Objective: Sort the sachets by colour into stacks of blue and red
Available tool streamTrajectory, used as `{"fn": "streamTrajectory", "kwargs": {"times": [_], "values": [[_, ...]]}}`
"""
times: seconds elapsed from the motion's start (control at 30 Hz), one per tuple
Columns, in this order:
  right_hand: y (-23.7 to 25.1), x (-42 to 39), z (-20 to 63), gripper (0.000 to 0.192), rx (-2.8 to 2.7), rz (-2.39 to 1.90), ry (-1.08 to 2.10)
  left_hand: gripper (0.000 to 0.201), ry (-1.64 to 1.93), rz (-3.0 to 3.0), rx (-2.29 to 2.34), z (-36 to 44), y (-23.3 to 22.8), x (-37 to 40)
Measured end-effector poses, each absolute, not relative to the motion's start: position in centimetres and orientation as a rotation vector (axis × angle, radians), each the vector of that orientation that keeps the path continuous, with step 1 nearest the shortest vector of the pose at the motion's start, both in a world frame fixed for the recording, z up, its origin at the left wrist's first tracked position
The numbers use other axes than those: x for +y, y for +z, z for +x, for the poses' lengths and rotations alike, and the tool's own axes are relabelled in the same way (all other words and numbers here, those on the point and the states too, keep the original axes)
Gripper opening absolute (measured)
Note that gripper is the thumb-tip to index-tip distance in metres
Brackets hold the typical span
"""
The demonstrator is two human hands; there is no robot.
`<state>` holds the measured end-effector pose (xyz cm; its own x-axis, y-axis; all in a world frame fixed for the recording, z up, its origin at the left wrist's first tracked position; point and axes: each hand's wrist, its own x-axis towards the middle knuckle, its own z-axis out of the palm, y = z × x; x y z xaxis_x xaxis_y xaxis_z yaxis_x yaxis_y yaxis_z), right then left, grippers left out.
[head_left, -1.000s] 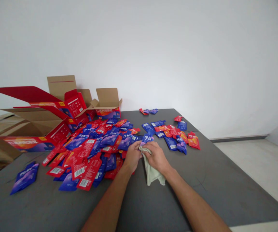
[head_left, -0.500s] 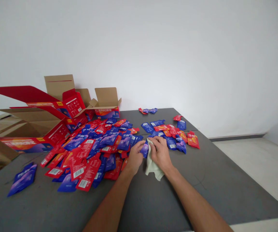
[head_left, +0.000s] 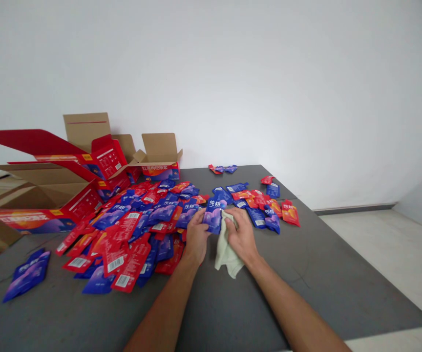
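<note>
Grey table (head_left: 343,288); heap of red and blue sachets (head_left: 134,230), open printed cartons (head_left: 86,171); white wall (head_left: 269,73)

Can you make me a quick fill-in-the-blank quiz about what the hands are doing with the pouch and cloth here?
1. The left hand holds a pouch whose colour is ____.
2. The right hand presses a pale ____ against that pouch.
3. The pile of pouches lies on a table that is ____ in colour.
4. Behind the pile, toward the wall, stand open cardboard ____.

Missing words: blue; cloth; grey; boxes
</note>
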<state>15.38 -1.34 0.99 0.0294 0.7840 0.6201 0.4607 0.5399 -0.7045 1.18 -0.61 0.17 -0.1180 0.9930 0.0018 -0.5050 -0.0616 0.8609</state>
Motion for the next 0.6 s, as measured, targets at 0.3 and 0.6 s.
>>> {"fn": "streamTrajectory", "kwargs": {"times": [0.3, 0.6], "values": [[1.0, -1.8, 14.6, 0.022, -1.662, -0.906, 0.399, 0.054, 1.471, 0.884, 0.876, 1.4, -0.8, 0.0], [0.6, -1.7, 14.0, 0.025, -1.739, -0.906, 0.342, 0.055, 1.485, 0.737, 0.713, 2.1, -0.5, -0.7]]}}
